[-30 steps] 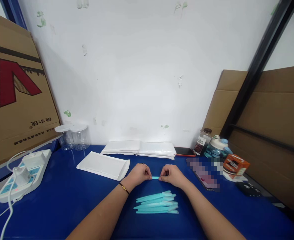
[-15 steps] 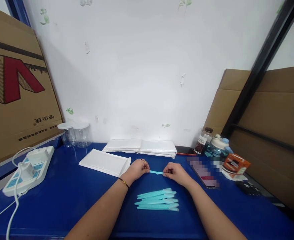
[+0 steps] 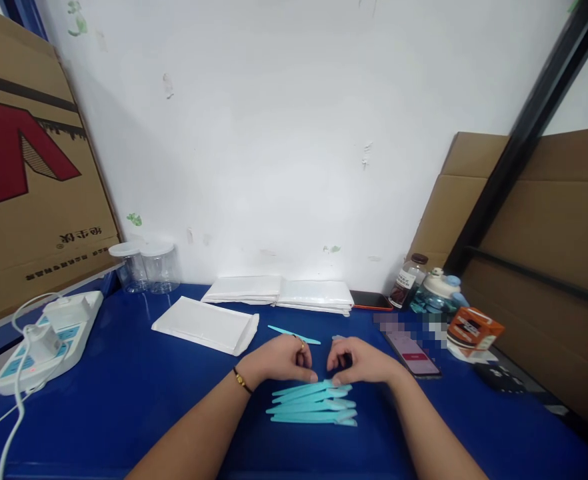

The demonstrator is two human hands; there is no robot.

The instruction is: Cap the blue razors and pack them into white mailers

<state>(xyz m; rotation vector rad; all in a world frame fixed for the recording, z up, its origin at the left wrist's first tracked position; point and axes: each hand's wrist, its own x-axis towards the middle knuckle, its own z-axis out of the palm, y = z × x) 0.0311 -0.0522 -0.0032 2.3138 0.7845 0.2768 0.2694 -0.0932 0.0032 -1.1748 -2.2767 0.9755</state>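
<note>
Several turquoise plastic sticks with wider, pale ends (image 3: 311,405) lie side by side near the front of the blue table. A single turquoise stick (image 3: 294,335) lies apart, behind my hands. My left hand (image 3: 287,359), fingers curled, is at the back left of the pile, its thumb close to the top stick. My right hand (image 3: 354,360) is at the pile's back right, its thumb at the wide end of the top stick. Whether either hand grips a stick is hard to make out.
A white padded envelope (image 3: 207,325) lies left of my hands, with stacked white envelopes (image 3: 317,295) against the wall. On the right are a phone (image 3: 411,350), bottles (image 3: 437,293) and an orange box (image 3: 474,330). A power strip (image 3: 54,340) is far left.
The single stick that was between both hands now lies on the table behind them. Both hands have moved toward me, to the back edge of the pile.
</note>
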